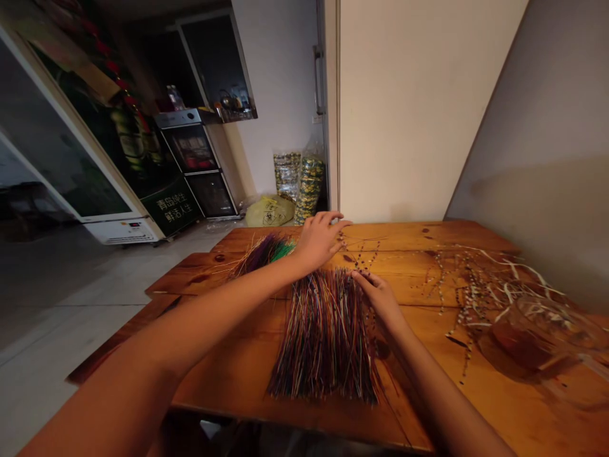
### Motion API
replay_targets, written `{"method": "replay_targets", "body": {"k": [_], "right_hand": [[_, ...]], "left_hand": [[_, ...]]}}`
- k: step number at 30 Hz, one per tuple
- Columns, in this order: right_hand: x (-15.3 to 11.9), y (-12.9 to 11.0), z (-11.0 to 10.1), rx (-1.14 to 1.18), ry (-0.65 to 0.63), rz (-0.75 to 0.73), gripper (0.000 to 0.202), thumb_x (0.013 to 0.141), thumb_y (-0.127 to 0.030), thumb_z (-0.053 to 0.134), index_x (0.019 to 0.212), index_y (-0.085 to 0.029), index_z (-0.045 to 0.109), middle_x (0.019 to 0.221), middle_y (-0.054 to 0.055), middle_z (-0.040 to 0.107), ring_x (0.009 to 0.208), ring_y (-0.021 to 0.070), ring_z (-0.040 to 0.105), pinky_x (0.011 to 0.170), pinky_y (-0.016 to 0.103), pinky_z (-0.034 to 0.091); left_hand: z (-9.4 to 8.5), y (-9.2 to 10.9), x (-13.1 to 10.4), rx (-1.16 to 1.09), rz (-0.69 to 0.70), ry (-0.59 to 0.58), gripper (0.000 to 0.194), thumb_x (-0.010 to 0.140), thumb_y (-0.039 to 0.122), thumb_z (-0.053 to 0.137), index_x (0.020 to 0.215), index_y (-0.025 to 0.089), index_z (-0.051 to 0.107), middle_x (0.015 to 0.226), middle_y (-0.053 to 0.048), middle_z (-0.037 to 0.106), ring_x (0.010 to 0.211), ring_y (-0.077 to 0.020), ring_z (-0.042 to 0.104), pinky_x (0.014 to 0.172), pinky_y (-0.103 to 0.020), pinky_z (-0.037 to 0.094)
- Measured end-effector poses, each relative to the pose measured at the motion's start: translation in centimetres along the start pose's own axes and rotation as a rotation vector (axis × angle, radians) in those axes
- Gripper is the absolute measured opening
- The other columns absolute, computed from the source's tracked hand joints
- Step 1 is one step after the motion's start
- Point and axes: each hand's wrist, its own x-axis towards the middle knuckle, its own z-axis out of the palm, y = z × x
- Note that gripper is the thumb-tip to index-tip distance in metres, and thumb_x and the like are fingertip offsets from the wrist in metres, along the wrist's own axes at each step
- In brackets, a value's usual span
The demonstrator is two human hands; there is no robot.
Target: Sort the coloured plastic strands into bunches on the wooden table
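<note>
A wide bundle of thin multicoloured strands (326, 343) lies spread on the wooden table in front of me. My left hand (321, 238) is raised over the bundle's far end, its fingers apart, with no held thing visible. My right hand (378, 295) is at the bundle's far right corner, thumb and fingers pinched together; what they hold is too small to make out. Short beaded strands (366, 257) lie just beyond the right hand. Behind my left forearm sits a purple and green bunch of strands (266, 251), partly hidden.
On the wooden table (228, 381), a clear container (528, 343) with reddish contents stands at the right, beside tangled beaded strings (471, 289) and pale strips. Beyond the table are a yellow bag (270, 211), wrapped rolls (309, 187) and a cabinet (202, 162).
</note>
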Motion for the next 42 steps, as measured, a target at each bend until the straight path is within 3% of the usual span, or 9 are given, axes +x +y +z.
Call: {"method": "replay_targets", "body": {"k": [3,7,12,20,27,30,35,38,42], "right_hand": [[-0.1,-0.6,0.0,0.025,0.034,0.013,0.035,0.068,-0.048,0.068,0.086,-0.019,0.071,0.092,0.006,0.071,0.087,0.0219,0.063,0.074,0.03,0.047],[-0.2,-0.7,0.1,0.056,0.018,-0.025,0.025,0.07,-0.043,0.068,0.082,-0.021,0.071,0.09,0.004,0.071,0.086,0.02,0.062,0.081,0.032,0.045],[-0.2,-1.0,-0.2,-0.017,0.002,-0.042,0.029,0.069,-0.041,0.069,0.09,-0.021,0.07,0.094,0.002,0.069,0.088,0.0175,0.06,0.083,0.029,0.043],[-0.6,-2.3,-1.1,-0.076,0.119,0.026,0.039,0.067,-0.047,0.068,0.097,-0.022,0.067,0.06,-0.005,0.051,0.046,0.0087,0.036,0.042,0.021,0.03],[-1.7,-3.5,-0.5,0.321,-0.08,0.181,0.034,0.067,-0.05,0.069,0.079,-0.019,0.062,0.05,-0.011,0.019,0.04,0.0043,0.01,0.034,0.016,0.011],[-1.9,-5.1,-1.0,0.362,-0.055,0.169,0.033,0.069,-0.048,0.07,0.076,-0.017,0.061,0.05,-0.011,0.018,0.041,0.0039,0.008,0.033,0.015,0.01],[-3.7,-7.1,1.1,0.183,-0.173,0.205,0.039,0.068,-0.052,0.07,0.088,-0.018,0.065,0.05,-0.009,0.03,0.04,0.0041,0.021,0.033,0.015,0.018],[-4.5,-6.5,2.8,0.086,-0.202,0.143,0.041,0.066,-0.05,0.071,0.094,-0.021,0.067,0.066,-0.001,0.058,0.05,0.0082,0.045,0.043,0.019,0.036],[-4.2,-5.0,2.8,0.035,-0.092,0.062,0.034,0.068,-0.051,0.069,0.082,-0.021,0.068,0.073,0.001,0.064,0.064,0.0138,0.055,0.055,0.023,0.044]], "left_hand": [[1.9,0.4,-1.8,-0.388,-0.191,-0.332,0.039,0.084,0.027,0.056,0.122,0.019,0.055,0.121,-0.009,0.059,0.111,-0.0236,0.049,0.093,-0.038,0.037],[4.6,0.9,-4.4,-0.61,-0.223,-0.678,0.015,0.079,0.026,0.061,0.086,0.017,0.071,0.078,0.0,0.071,0.072,-0.0157,0.062,0.072,-0.024,0.045],[5.8,-0.3,-5.7,-0.641,-0.37,-0.622,0.022,0.081,0.03,0.058,0.073,0.015,0.071,0.068,-0.001,0.069,0.063,-0.0157,0.059,0.068,-0.025,0.043],[6.7,-2.4,-6.1,-0.786,-0.62,-0.387,0.026,0.082,0.032,0.052,0.076,0.011,0.067,0.075,-0.005,0.07,0.071,-0.0156,0.062,0.068,-0.025,0.047],[2.4,-4.0,-2.1,-0.913,-0.676,-0.142,0.025,0.086,0.03,0.048,0.084,0.013,0.066,0.081,-0.007,0.07,0.078,-0.0156,0.062,0.076,-0.029,0.048],[-0.5,-2.5,-2.5,-1.004,-0.632,-0.203,0.022,0.083,0.029,0.053,0.079,0.012,0.067,0.078,-0.006,0.07,0.07,-0.0127,0.062,0.072,-0.027,0.048],[-2.9,2.7,-5.7,-1.186,-0.511,-0.564,0.017,0.08,0.026,0.06,0.072,0.013,0.067,0.064,-0.001,0.067,0.06,-0.0105,0.06,0.065,-0.023,0.048],[-3.0,4.6,-6.1,-1.094,-0.491,-0.576,0.018,0.08,0.018,0.056,0.064,0.013,0.064,0.056,0.002,0.063,0.055,-0.0098,0.058,0.063,-0.022,0.046],[-2.6,4.7,-5.5,-1.014,-0.461,-0.567,0.017,0.078,0.023,0.06,0.065,0.014,0.067,0.057,0.002,0.064,0.058,-0.0115,0.058,0.063,-0.022,0.045]]}}
